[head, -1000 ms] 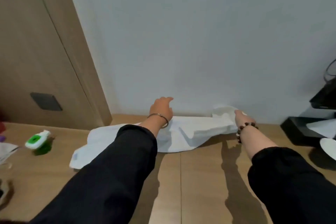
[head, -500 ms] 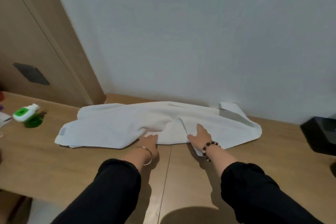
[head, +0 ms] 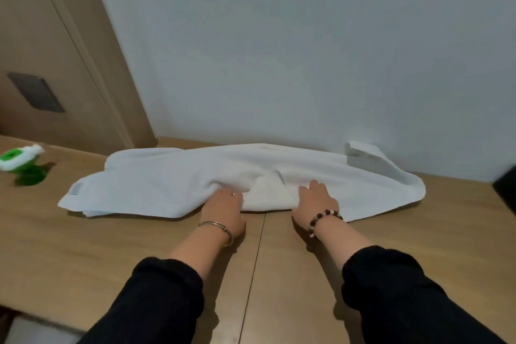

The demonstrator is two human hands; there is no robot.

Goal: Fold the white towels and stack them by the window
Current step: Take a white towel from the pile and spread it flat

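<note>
One white towel (head: pixel 173 179) lies crumpled lengthwise on the wooden table (head: pixel 111 246), its far edge against the grey wall. Its right end (head: pixel 368 156) is turned up against the wall. My left hand (head: pixel 223 211), with a metal bangle on the wrist, grips the towel's near edge at the middle, its fingertips hidden in the cloth. My right hand (head: pixel 315 201), with a bead bracelet, holds the near edge just to the right, fingers on top of the cloth. A small raised flap (head: pixel 269 190) of towel stands between the two hands.
A green and white bottle (head: pixel 19 160) stands at the table's left edge. A dark object (head: pixel 506 190) sits at the far right edge. A wooden panel (head: pixel 55 64) with a dark plate (head: pixel 35 91) rises at the left. A seam (head: pixel 255 260) runs down the tabletop.
Both hands came back from the towel's far edge by the wall to its near edge at the middle. The towel now lies spread wider along the wall.
</note>
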